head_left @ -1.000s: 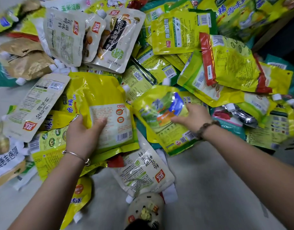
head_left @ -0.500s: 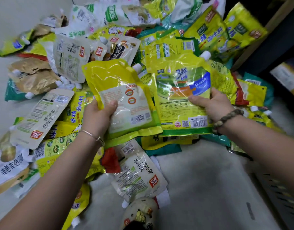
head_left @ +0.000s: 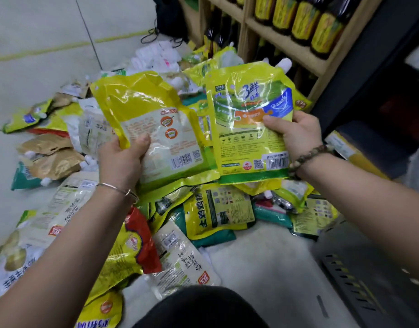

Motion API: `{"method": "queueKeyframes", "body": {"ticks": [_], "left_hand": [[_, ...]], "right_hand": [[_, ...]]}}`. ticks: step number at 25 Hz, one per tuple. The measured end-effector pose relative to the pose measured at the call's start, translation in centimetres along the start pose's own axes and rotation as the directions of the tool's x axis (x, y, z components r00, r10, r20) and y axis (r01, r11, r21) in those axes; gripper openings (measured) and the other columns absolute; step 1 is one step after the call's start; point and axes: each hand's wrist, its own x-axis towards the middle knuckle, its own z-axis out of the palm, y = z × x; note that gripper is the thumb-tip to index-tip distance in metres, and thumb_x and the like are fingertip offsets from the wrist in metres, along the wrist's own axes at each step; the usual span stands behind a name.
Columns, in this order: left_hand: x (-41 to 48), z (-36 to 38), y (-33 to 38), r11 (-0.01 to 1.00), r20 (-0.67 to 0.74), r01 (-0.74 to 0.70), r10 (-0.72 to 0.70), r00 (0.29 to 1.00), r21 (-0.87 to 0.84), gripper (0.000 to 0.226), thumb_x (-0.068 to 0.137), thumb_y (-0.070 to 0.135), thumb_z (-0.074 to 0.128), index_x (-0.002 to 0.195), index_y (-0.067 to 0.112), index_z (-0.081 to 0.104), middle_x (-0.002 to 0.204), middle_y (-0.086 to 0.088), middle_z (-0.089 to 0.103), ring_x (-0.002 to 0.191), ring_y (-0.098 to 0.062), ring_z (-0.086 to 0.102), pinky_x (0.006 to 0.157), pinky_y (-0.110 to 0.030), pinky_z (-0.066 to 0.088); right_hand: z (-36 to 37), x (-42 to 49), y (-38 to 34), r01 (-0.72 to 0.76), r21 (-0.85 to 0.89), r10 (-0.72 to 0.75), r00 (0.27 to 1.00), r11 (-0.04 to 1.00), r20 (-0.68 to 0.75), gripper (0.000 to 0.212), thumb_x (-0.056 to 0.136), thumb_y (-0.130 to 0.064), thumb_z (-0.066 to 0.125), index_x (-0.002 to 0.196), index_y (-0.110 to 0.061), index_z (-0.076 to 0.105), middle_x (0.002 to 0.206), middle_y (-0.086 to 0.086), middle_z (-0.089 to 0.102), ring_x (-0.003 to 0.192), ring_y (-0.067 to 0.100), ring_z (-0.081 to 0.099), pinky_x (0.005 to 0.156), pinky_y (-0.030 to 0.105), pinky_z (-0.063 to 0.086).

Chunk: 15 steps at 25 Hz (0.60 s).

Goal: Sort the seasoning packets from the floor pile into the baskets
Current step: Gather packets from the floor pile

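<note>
A pale tiled floor [head_left: 38, 31] carries a wide pile of seasoning packets [head_left: 218, 214], spread from the left to the foot of a wooden shelf [head_left: 286, 43] stocked with bottles [head_left: 305, 22] at upper right. A dark slotted wall [head_left: 360, 287] at lower right is probably a basket; its inside is out of view.

Two packets are held up side by side above the pile, edges overlapping. The yellow packet [head_left: 151, 110], back label showing, is in the left grip [head_left: 119, 159], with the thumb pressed on its lower left face and the fingers behind. The green-and-yellow spouted pouch [head_left: 248, 138], with a white cap [head_left: 283, 63] at its top right corner, is in the right grip [head_left: 298, 133], thumb on its right edge at mid-height.

Both look light, soft and floppy. The glossy film may slip and the contents likely shift. Pinching a flat sealed edge or lower corner seems safer than the bulging middle.
</note>
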Motion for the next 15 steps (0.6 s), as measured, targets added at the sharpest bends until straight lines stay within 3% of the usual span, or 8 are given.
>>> {"method": "queueKeyframes", "body": {"ticks": [5, 10, 15], "left_hand": [[-0.3, 2.5, 4.7, 0.998, 0.054, -0.066, 0.066, 0.996, -0.009, 0.009, 0.083, 0.012, 0.065, 0.092, 0.015, 0.066, 0.092, -0.004, 0.069, 0.085, -0.024, 0.066, 0.083, -0.045, 0.055], [-1.6, 6.9, 8.4, 0.991, 0.205, -0.113, 0.124, 0.971, -0.066, 0.012, 0.085, 0.007, 0.063, 0.082, 0.017, 0.068, 0.071, 0.010, 0.072, 0.066, -0.008, 0.068, 0.063, -0.027, 0.057], [-3.7, 12.8, 10.8, 0.990, 0.353, -0.098, 0.126, 0.927, -0.097, 0.016, 0.083, 0.008, 0.064, 0.073, 0.018, 0.071, 0.069, 0.006, 0.073, 0.063, -0.013, 0.069, 0.065, -0.035, 0.059]], "right_hand": [[-3.7, 0.0, -6.4, 0.125, -0.041, -0.126, 0.991, 0.991, -0.038, 0.009, 0.077, -0.017, 0.074, 0.073, -0.015, 0.067, 0.064, -0.005, 0.071, 0.060, 0.011, 0.068, 0.058, 0.026, 0.056], [-10.1, -0.9, -10.5, 0.186, 0.020, -0.181, 0.972, 0.982, -0.151, 0.009, 0.075, -0.019, 0.074, 0.071, -0.014, 0.068, 0.068, -0.001, 0.073, 0.062, 0.013, 0.069, 0.057, 0.025, 0.055], [-16.5, -3.2, -11.7, 0.175, 0.041, -0.155, 0.940, 0.984, -0.304, 0.006, 0.078, -0.016, 0.071, 0.075, -0.012, 0.066, 0.066, -0.001, 0.072, 0.059, 0.013, 0.069, 0.054, 0.024, 0.054]]}}
